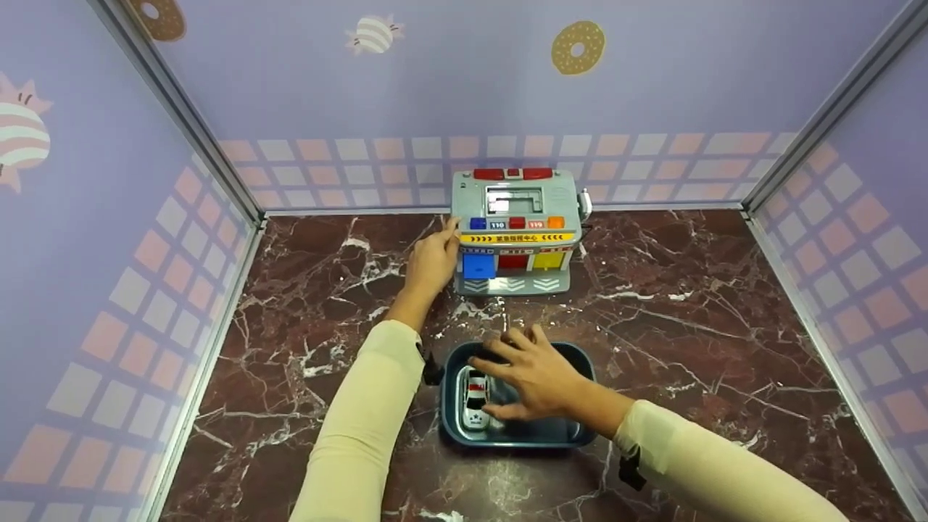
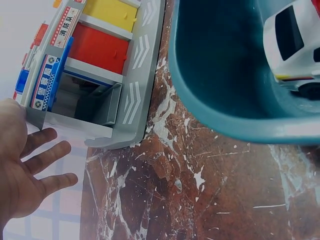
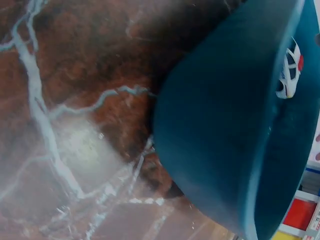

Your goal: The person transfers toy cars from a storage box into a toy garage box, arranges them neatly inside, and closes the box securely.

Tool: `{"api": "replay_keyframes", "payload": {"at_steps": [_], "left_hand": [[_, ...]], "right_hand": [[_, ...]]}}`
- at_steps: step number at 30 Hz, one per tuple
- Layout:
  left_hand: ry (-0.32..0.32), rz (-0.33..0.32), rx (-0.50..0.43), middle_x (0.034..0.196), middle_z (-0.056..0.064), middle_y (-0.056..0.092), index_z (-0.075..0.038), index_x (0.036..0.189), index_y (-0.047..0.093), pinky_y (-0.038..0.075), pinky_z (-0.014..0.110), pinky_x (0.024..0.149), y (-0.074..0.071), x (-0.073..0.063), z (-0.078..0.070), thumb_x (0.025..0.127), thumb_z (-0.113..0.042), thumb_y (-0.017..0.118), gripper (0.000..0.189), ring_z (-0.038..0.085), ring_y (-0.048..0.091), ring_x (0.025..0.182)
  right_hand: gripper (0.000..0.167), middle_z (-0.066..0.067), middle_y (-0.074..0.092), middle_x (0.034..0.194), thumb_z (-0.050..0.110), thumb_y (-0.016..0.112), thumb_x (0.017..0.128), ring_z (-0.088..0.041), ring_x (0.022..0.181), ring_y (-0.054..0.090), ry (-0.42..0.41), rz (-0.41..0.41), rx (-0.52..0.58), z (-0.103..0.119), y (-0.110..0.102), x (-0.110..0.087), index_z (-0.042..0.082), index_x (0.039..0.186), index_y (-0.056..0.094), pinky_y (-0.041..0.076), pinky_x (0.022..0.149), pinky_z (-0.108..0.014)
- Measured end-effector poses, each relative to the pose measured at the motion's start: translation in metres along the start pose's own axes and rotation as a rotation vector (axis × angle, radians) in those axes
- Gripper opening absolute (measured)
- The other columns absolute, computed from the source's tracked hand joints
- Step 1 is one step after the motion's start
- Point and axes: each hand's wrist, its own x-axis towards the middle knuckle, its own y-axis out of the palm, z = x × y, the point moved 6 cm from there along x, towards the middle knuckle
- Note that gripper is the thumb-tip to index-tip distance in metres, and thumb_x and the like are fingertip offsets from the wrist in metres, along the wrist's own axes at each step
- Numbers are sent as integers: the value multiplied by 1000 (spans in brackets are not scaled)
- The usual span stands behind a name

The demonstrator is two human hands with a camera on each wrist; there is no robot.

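My left hand (image 1: 433, 262) rests against the left side of a grey toy police and fire station (image 1: 516, 254), its fingers extended. In the left wrist view that hand (image 2: 25, 170) lies beside the station's roof edge. The blue garage door (image 1: 479, 266) is swung up, while the red door (image 2: 98, 50) and yellow door (image 2: 111, 15) are down. A white toy police car (image 1: 475, 400) lies in a dark teal basin (image 1: 516, 442). Over the basin hovers my right hand (image 1: 535, 373), fingers spread, thumb near the car; whether it touches is unclear.
Brown marbled tabletop (image 1: 696, 348) lies under everything. Purple patterned panels (image 1: 464, 87) stand at the back and both sides. A white handle-like part (image 1: 584, 205) sticks out from the station's right side.
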Motion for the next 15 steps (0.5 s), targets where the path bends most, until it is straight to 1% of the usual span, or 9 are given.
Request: {"api": "replay_keyframes", "payload": {"at_steps": [4,11,15], "left_hand": [[-11,1,-7,131,17,80,-23,149,72,59,61,101,2,1,1,117,-42,54,42,42,77,121],[-1,7,1,141,16,76,-26,154,67,59,62,103,1,0,1,118,-42,51,43,45,74,128],[2,13,8,145,13,74,-28,157,64,59,61,104,2,1,0,119,-41,50,43,44,73,129]], "right_hand": [[76,-2,69,144,83,61,95,-26,126,61,-24,19,-11,7,5,0,33,153,64,52,100,-54],[81,-4,66,144,89,56,94,-27,128,59,-29,123,-41,16,16,5,36,156,60,49,101,-53],[83,-6,65,145,90,56,93,-30,130,58,-24,167,-37,21,21,7,38,158,58,51,105,-57]]}}
